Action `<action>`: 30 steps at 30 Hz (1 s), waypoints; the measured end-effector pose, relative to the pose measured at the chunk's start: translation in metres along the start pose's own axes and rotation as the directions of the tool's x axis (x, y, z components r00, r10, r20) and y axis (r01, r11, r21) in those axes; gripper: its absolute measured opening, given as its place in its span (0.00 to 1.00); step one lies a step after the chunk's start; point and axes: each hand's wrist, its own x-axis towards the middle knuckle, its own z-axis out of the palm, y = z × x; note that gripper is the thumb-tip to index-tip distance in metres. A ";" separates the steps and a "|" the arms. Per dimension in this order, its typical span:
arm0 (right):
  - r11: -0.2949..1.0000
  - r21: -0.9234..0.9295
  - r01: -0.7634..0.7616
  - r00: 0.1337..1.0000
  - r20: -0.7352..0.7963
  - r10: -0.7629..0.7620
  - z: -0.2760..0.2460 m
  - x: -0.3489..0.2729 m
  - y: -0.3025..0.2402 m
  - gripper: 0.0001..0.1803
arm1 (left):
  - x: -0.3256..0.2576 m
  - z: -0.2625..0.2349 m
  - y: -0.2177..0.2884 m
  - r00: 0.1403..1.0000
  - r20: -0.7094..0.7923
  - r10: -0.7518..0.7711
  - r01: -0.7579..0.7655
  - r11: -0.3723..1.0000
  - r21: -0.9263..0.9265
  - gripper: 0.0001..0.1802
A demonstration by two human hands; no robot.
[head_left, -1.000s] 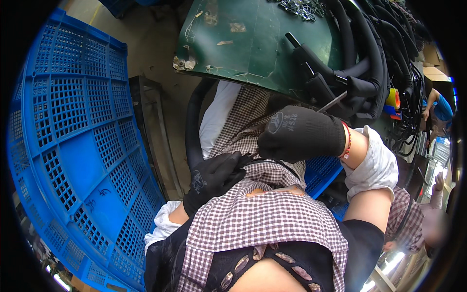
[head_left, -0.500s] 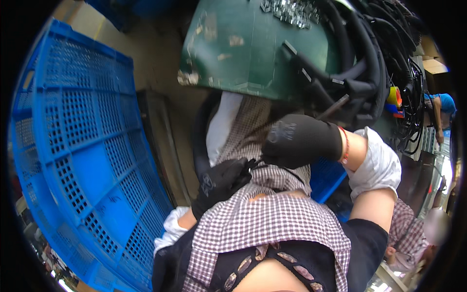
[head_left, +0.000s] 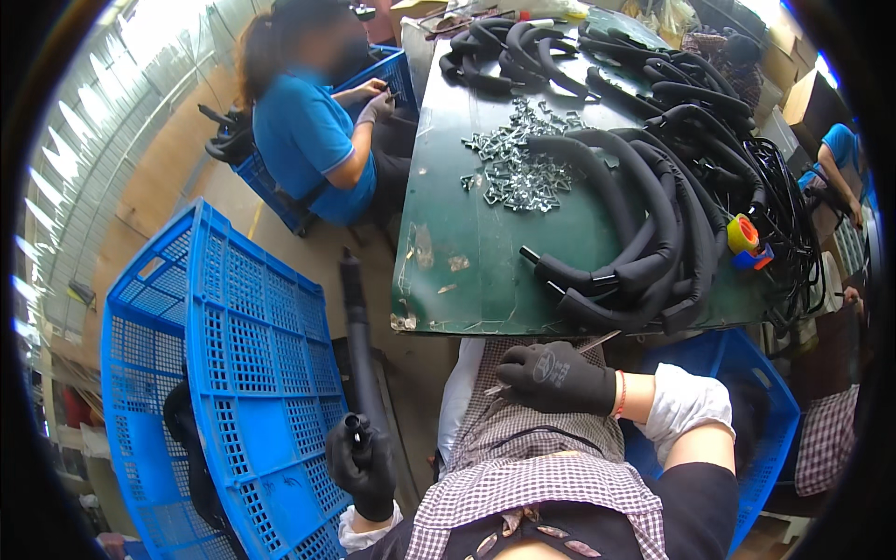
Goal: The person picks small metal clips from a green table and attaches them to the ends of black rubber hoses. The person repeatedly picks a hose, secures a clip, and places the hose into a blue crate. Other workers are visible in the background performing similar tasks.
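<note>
Noting the black padded tube [head_left: 362, 350]: where is it held?

At its open near end, beside the blue crate [head_left: 268, 431]; the left hand's [head_left: 362, 471] fingers are wrapped around it.

And the right hand [head_left: 557, 376]?

Fingers clamped on a thin metal rod [head_left: 598, 342].

Handling?

Judged light, soft-skinned, probably stiffer inside; best gripped near the end, padding not crushed.

Factory-type workshop, green-topped worktable [head_left: 448, 299], heaped small silver metal clips [head_left: 527, 159], piled curved matt-black tubes [head_left: 665, 215], blue perforated plastic crate [head_left: 245, 364], co-worker in blue short-sleeved shirt [head_left: 308, 135].
</note>
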 end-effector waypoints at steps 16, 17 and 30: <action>0.963 -0.269 0.033 0.992 -0.107 -0.064 -0.059 -0.099 -0.035 0.22 | 0.084 0.012 0.077 0.711 0.406 0.574 0.248 0.336 -0.909 0.13; 0.987 -0.158 0.035 0.987 -0.146 -0.058 -0.053 -0.112 -0.035 0.18 | 0.067 0.021 0.067 0.847 0.379 0.371 0.387 0.058 -0.920 0.15; 0.406 0.476 -0.781 -0.107 -0.741 0.662 0.052 -0.331 -0.069 0.20 | 0.019 0.193 0.101 0.484 0.809 0.334 0.373 0.758 -0.535 0.24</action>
